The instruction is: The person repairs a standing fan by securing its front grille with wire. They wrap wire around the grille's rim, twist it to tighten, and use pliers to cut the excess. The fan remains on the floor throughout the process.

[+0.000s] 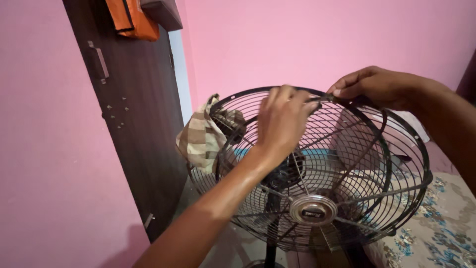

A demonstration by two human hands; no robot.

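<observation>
- The round black wire fan cage [347,198] of a standing fan sits in the middle of the view, tilted, with a silver round hub cap [313,210] on its front.
- The left hand [282,121] curls its fingers over the top rim of the cage, pinching the wire.
- The right hand [374,87] grips the same top rim just beside it, fingers closed on the wire.
- A striped beige cloth [201,139] hangs at the cage's left edge, near a dark brown wooden door [134,109].

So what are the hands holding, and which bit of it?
Both hands grip the black wire fan guard at its top rim: the left hand pinches the wires near the top middle, and the right hand pinches the rim just beside it.
</observation>
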